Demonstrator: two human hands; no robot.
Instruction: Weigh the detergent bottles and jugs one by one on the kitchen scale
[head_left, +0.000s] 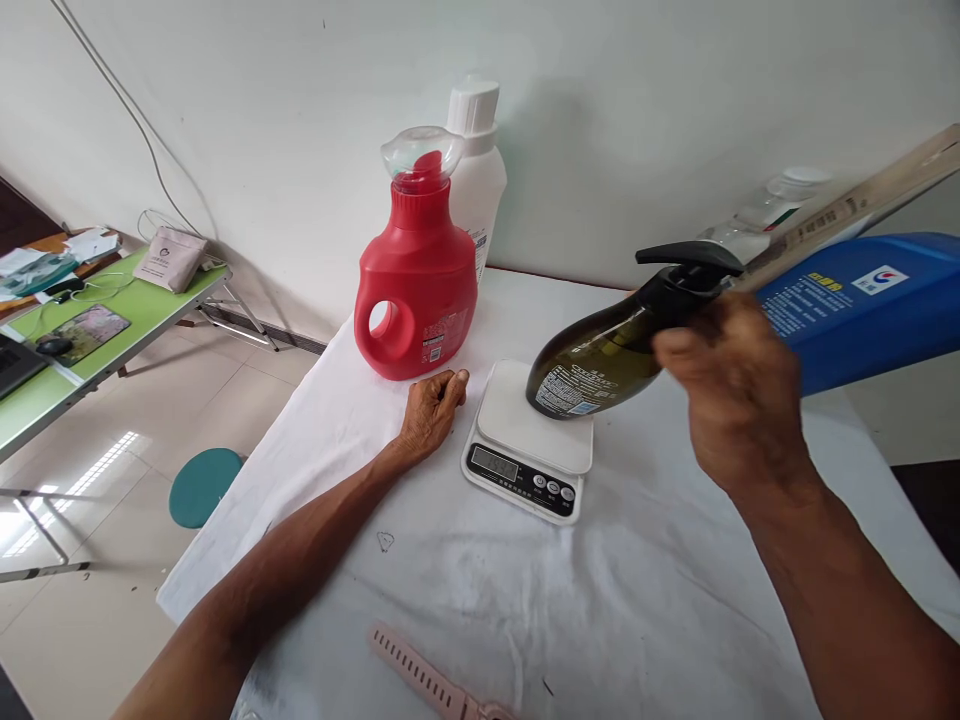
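Fingers (679,350) of the right hand (739,400) are closed round the neck of a dark pump bottle (600,360), which is held tilted with its base touching the scale (529,440). The bottle is judged not yet set down upright, so weighing is unfinished. The left hand (431,410) is rested loosely curled, holding nothing, on the cloth (600,580), just before the red jug (416,290).
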